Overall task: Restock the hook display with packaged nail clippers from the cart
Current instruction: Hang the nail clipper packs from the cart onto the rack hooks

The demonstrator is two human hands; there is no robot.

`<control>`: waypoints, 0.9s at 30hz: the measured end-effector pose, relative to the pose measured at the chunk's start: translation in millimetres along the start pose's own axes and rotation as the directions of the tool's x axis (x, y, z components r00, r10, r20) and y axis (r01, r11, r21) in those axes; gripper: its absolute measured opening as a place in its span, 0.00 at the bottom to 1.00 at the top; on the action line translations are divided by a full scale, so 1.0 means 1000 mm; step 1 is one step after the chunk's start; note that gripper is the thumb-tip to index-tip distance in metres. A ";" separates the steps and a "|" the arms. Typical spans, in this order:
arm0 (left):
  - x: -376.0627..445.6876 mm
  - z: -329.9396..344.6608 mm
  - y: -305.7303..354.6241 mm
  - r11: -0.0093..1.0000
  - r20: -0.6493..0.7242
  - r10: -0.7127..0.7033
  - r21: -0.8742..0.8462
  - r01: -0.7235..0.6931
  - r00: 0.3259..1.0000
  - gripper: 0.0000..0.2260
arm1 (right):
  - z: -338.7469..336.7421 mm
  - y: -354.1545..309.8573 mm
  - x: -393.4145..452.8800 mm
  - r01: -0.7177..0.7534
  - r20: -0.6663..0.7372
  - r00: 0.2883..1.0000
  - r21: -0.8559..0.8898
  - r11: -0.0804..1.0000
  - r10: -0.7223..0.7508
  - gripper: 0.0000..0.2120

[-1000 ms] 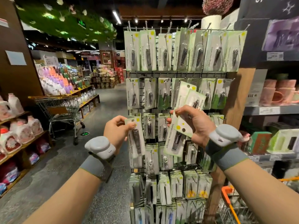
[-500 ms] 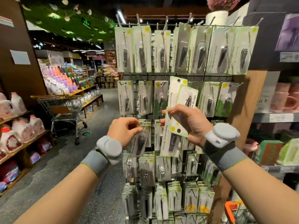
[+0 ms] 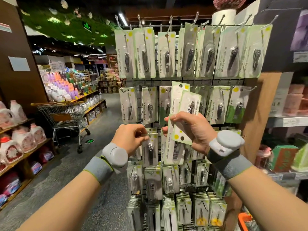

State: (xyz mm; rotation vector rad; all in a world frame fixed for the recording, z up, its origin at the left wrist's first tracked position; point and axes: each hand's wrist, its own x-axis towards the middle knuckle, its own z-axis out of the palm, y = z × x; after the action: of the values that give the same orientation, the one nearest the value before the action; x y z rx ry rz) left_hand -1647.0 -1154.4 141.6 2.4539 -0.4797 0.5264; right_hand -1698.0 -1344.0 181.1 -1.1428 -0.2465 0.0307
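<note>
The hook display (image 3: 183, 80) is a wire grid hung with rows of white-and-green nail clipper packs. My left hand (image 3: 130, 139) pinches the top of one clipper pack (image 3: 150, 150) at a hook in the third row, left of centre. My right hand (image 3: 191, 130) grips a fanned bunch of clipper packs (image 3: 181, 104) in front of the second and third rows. Both wrists wear grey bands with sensor pods. An orange corner of the cart (image 3: 245, 219) shows at the bottom right.
Another wire shopping cart (image 3: 65, 114) stands in the aisle to the left. Low shelves of detergent bottles (image 3: 21, 139) line the left side. Shelves with pink mugs (image 3: 296, 100) and boxes are on the right, past a wooden side panel (image 3: 260, 117).
My left hand has carried its single pack rightward and up against the third-row hook. The right hand keeps its bunch, raised slightly. The view has shifted closer to the display.
</note>
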 end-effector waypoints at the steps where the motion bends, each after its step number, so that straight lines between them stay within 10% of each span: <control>1: 0.001 -0.002 -0.001 1.000 0.016 0.001 0.013 -0.001 1.000 0.03 | 0.000 0.000 0.001 0.002 0.000 1.000 -0.005 1.000 -0.002 0.08; 27: 0.029 0.010 0.005 0.929 0.037 0.017 0.370 -0.030 0.999 0.07 | 0.007 0.004 0.003 -0.007 -0.039 0.999 0.024 1.000 0.008 0.07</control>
State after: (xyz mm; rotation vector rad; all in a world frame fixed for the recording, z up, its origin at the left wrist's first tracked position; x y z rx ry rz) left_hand -1622.2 -1170.6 149.7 2.8249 -0.4569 0.6353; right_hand -1695.7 -1335.6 180.8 -1.1195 -0.2067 0.0183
